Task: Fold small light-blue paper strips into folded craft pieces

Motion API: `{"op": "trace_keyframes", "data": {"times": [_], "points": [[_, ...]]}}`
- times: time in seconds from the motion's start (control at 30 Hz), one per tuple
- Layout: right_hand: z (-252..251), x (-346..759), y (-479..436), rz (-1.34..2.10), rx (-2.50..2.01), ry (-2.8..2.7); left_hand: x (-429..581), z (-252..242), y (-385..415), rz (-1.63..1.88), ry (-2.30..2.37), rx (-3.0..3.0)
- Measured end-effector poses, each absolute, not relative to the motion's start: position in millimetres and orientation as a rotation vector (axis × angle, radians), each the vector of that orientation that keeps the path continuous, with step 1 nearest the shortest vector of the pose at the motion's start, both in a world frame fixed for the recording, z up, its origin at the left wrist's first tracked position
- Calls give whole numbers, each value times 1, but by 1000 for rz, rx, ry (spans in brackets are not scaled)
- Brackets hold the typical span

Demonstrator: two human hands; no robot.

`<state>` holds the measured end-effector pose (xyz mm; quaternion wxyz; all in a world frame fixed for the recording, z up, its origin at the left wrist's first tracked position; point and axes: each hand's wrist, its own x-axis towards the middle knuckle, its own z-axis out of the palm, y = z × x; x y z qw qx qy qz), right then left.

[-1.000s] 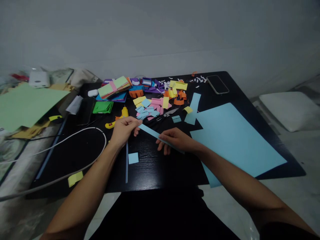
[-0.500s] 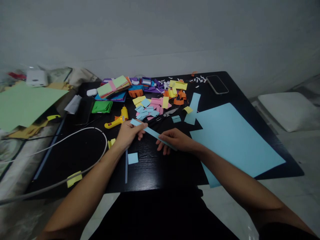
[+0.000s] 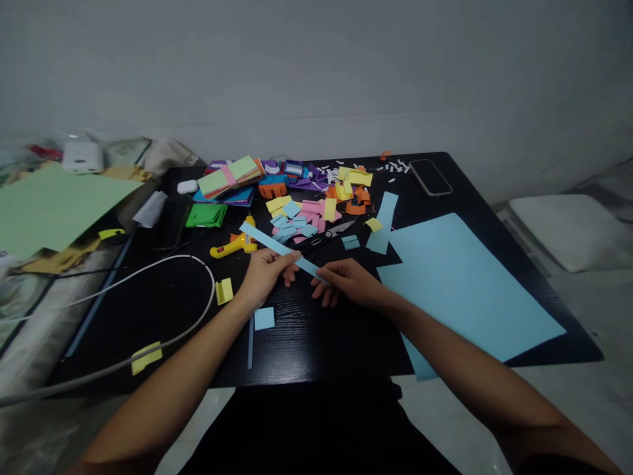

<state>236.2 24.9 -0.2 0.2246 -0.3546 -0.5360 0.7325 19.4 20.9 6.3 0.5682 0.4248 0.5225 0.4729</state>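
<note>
A long light-blue paper strip (image 3: 270,243) slants between my two hands above the black table. My left hand (image 3: 270,274) pinches it near the middle with the thumb on top. At its lower right end, my right hand (image 3: 343,280) grips it between thumb and fingers. Below my left hand lie a small light-blue paper square (image 3: 264,318) and a narrow bluish strip (image 3: 250,343). Beyond my hands are a yellow glue gun (image 3: 235,245), scissors (image 3: 339,229) partly hidden among papers, and a heap of folded light-blue pieces (image 3: 291,229).
A large light-blue sheet (image 3: 469,284) covers the table's right side, with a phone (image 3: 430,177) behind it. Stacked coloured papers (image 3: 232,177) and orange and purple scraps line the back. A white cable (image 3: 210,277) loops across the left, near yellow folded pieces (image 3: 224,291).
My left hand has slid along the strip toward my right hand, so more of the strip's upper left end sticks out. The camera view has tilted slightly upward.
</note>
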Motion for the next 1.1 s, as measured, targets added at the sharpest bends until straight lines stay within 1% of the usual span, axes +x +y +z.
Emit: {"op": "trace_keyframes", "data": {"times": [0.13, 0.23, 0.33, 0.53, 0.67, 0.8, 0.93, 1.1], "points": [[1, 236, 25, 1997, -945, -1500, 7, 9, 29, 1144, 1281, 1060], [1, 235, 26, 1977, -944, -1498, -7, 15, 38, 1411, 1334, 943], [0, 235, 26, 1965, -958, -1502, -16, 19, 43, 1577, 1310, 907], [-1, 237, 26, 2017, -951, -1489, -17, 19, 44, 1666, 1322, 922], [6, 238, 25, 2110, -890, -1503, -15, 19, 42, 1617, 1282, 926], [10, 234, 22, 2195, -846, -1397, -8, 15, 36, 1414, 1147, 1015], [7, 231, 21, 2192, -804, -1341, 1, 9, 28, 1201, 1061, 1162], [5, 232, 21, 2141, -847, -1326, 8, 9, 22, 1119, 1014, 1215]]}}
